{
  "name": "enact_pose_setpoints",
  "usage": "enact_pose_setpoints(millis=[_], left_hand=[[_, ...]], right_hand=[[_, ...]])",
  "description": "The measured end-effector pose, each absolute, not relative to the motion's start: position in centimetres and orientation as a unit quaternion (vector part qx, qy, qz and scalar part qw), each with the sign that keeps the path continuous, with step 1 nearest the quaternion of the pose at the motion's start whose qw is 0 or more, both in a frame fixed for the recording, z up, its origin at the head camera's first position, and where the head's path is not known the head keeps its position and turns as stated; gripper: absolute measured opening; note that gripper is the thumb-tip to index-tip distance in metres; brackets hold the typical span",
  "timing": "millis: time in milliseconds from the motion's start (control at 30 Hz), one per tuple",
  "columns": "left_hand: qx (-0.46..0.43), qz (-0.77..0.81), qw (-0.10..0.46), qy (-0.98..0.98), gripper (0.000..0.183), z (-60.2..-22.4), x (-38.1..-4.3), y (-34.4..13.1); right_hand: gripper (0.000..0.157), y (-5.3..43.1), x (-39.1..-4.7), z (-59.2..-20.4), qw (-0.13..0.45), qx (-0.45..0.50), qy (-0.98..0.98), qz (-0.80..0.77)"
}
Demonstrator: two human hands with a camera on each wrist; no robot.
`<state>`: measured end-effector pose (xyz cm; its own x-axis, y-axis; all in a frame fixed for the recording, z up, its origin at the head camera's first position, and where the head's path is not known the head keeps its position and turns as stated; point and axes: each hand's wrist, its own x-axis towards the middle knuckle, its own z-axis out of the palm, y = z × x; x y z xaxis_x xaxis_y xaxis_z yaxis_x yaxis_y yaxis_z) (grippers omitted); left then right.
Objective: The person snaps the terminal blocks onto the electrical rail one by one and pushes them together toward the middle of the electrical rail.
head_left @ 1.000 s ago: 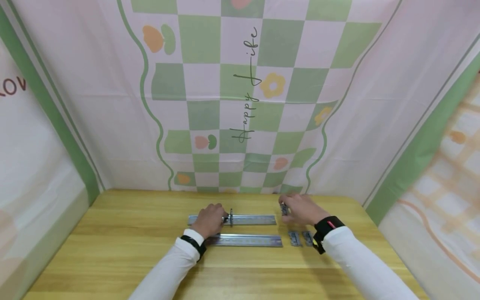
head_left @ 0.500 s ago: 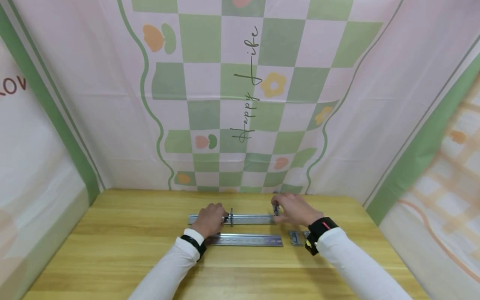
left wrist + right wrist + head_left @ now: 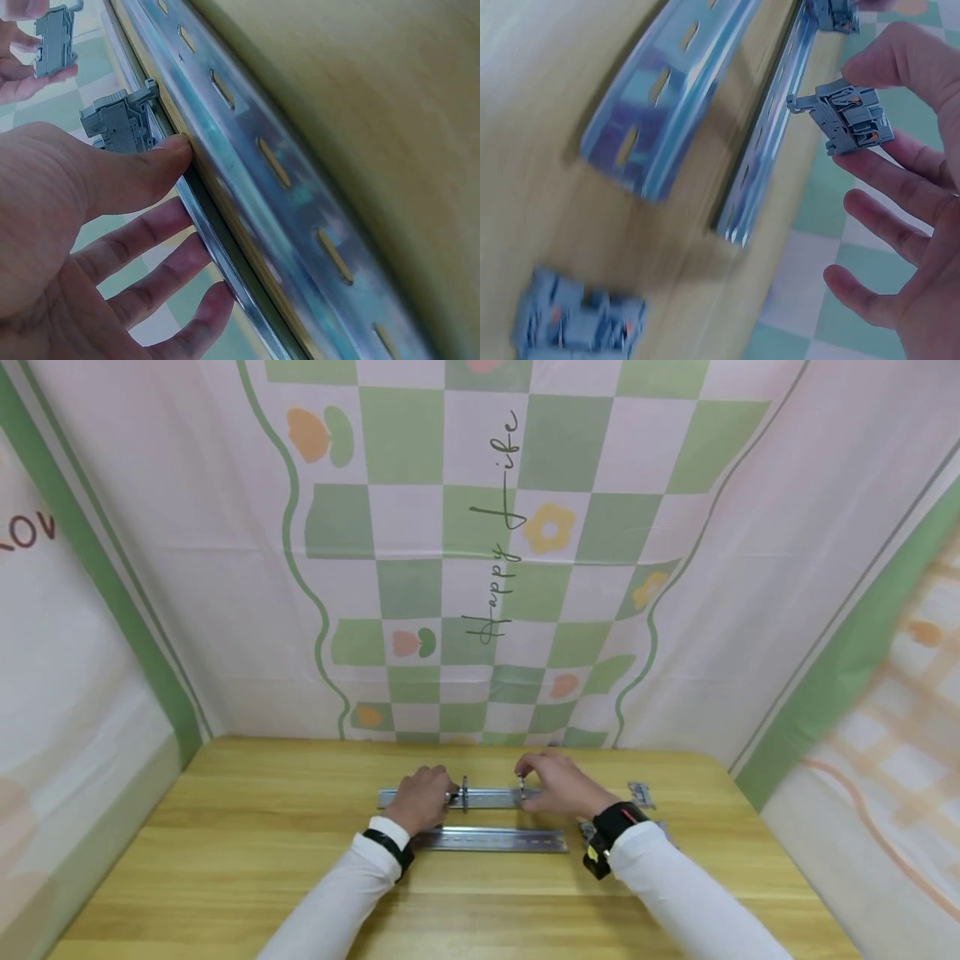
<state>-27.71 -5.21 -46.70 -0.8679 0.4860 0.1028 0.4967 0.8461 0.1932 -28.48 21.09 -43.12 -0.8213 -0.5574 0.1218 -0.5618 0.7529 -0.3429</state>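
Two slotted metal DIN rails lie side by side on the wooden table. My left hand (image 3: 422, 800) holds the far rail (image 3: 495, 798), thumb on the near edge and fingers along the far edge in the left wrist view. Just right of that hand, a grey terminal block (image 3: 120, 124) stands upright across the far rail. My right hand (image 3: 562, 787) pinches another grey terminal block (image 3: 851, 116) between thumb and fingers, close over the far rail's right part in the head view. The near rail (image 3: 502, 839) lies untouched, its left end hidden behind my left wrist.
A loose terminal block (image 3: 641, 793) lies on the table (image 3: 480, 910) beyond my right wrist. Others, such as the block (image 3: 587, 831) beside the near rail's end, are partly hidden by that wrist. A checkered cloth (image 3: 480, 568) hangs behind the table's back edge.
My right hand has moved left with the terminal block, from beyond the far rail's right end to over the rail. A loose block behind it has come into view. My left hand has stayed put.
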Motion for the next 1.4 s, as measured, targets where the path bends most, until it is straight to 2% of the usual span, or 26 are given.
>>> enact_pose_setpoints(millis=[233, 567, 1000, 1400], left_hand=[[-0.253, -0.111, 0.028, -0.961, 0.025, -46.8, -27.8, -5.2], [-0.253, -0.107, 0.028, -0.961, 0.026, -46.9, -28.0, -5.2], [-0.256, -0.115, 0.031, -0.959, 0.026, -46.9, -28.0, -5.2], [-0.248, -0.119, 0.021, -0.961, 0.03, -46.9, -28.0, -5.2]], right_hand=[[0.051, 19.1, -28.5, -43.4, -0.032, 0.299, -0.921, 0.249], [0.055, 17.4, -29.1, -44.4, -0.054, 0.303, -0.908, 0.285], [0.055, 16.3, -29.7, -45.1, -0.057, 0.307, -0.894, 0.322], [0.053, 15.9, -29.9, -45.7, -0.083, 0.297, -0.887, 0.343]])
